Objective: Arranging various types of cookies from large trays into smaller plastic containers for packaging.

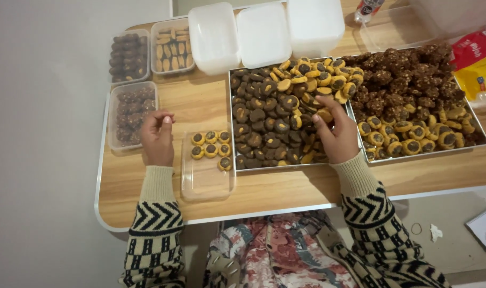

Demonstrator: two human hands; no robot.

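My right hand [336, 133] sat in the left metal tray [233, 120], fingers pinched on a yellow cookie [324, 115] from the pile. My left hand [158, 136] hovered curled beside the clear container [203, 181]; couldn't tell if it held anything. Seven cookies [211, 146] lay in the container's far end.

The right hand [336, 133] covers the cookies under its grip. The red and yellow bag [477, 64] at the worktop's far right corner runs off the picture.
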